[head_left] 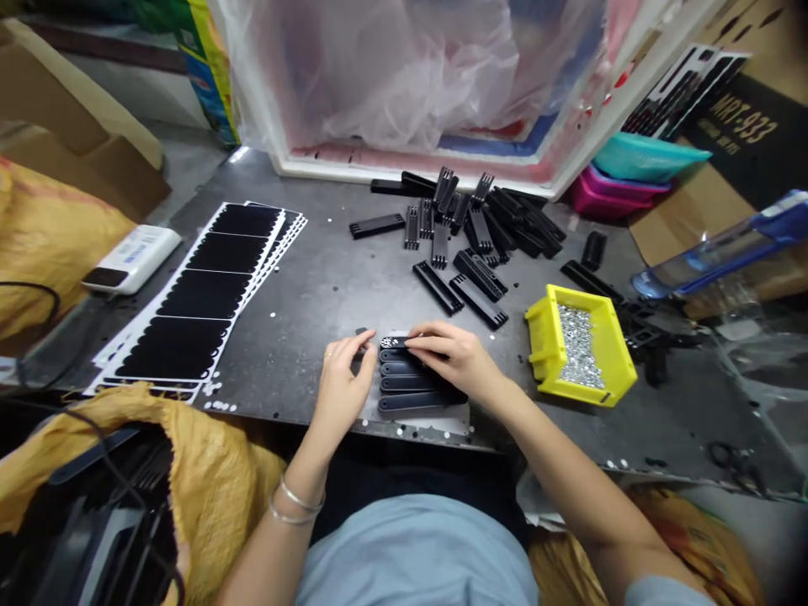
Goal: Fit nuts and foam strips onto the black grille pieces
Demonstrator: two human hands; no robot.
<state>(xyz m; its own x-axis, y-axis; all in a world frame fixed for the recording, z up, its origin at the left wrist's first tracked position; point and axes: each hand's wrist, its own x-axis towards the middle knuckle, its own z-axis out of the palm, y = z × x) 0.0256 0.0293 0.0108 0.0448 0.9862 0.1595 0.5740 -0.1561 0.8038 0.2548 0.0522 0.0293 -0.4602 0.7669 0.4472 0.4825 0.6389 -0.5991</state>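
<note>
Several black oblong plastic pieces (407, 385) lie in a row near the front edge of the grey metal table (316, 295). My left hand (344, 383) rests at the row's left end, fingers curled against the topmost piece (395, 342). My right hand (454, 358) lies over the right part of the row, its fingers pressed together on that same top piece, which shows small white dots. What, if anything, the fingertips pinch is too small to see.
A heap of black comb-like plastic parts (473, 223) lies at the back. A yellow bin of small metal bits (577, 345) stands right of my hands. Sheets of black stickers (202, 295) lie left, beside a white device (130, 257). A plastic-lined box (417, 84) stands behind.
</note>
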